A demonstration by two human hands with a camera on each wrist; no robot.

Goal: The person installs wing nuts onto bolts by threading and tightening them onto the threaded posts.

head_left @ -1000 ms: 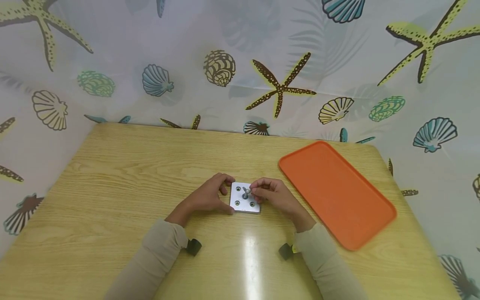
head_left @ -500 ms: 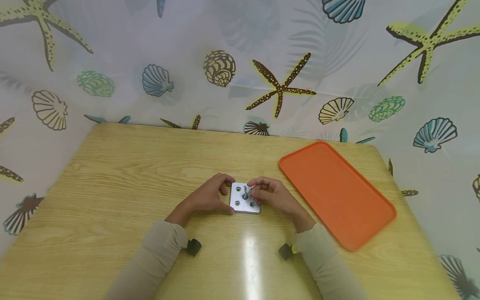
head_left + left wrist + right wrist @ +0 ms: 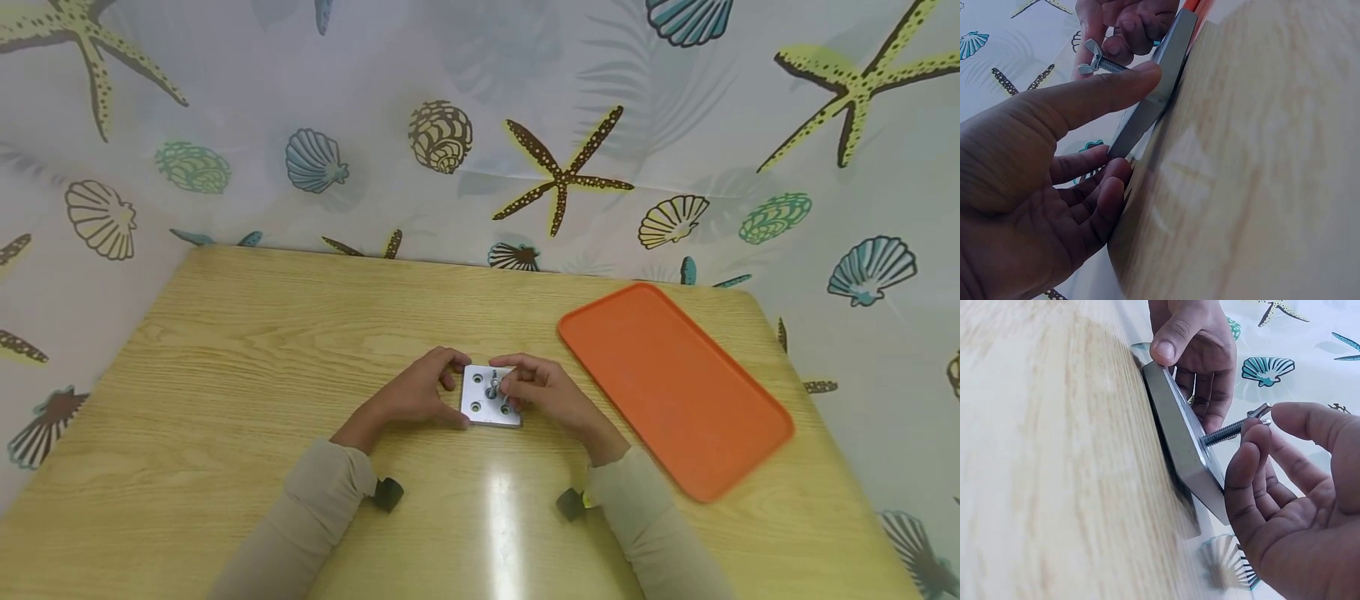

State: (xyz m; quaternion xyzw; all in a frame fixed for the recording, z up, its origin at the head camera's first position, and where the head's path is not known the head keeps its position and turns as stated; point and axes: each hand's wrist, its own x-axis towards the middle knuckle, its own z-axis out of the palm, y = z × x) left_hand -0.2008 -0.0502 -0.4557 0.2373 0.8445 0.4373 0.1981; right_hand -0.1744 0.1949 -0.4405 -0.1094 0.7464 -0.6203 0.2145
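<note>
Right fingers [image 3: 1242, 472] on thumbscrew [image 3: 1225, 433]

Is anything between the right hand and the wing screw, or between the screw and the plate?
Nothing visible. The right hand has its fingers at the head of the wing screw, and the screw stands directly in the middle of the plate. The left hand grips the plate's edges, away from the screw.

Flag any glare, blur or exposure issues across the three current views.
Head: bright glare streak on the tabletop, nearer the wearer than the metal plate; left wrist: dim overall, left hand dark, wood grain soft and smeared; right wrist: brighter, wing screw threads fairly clear, wood grain blurred.
</note>
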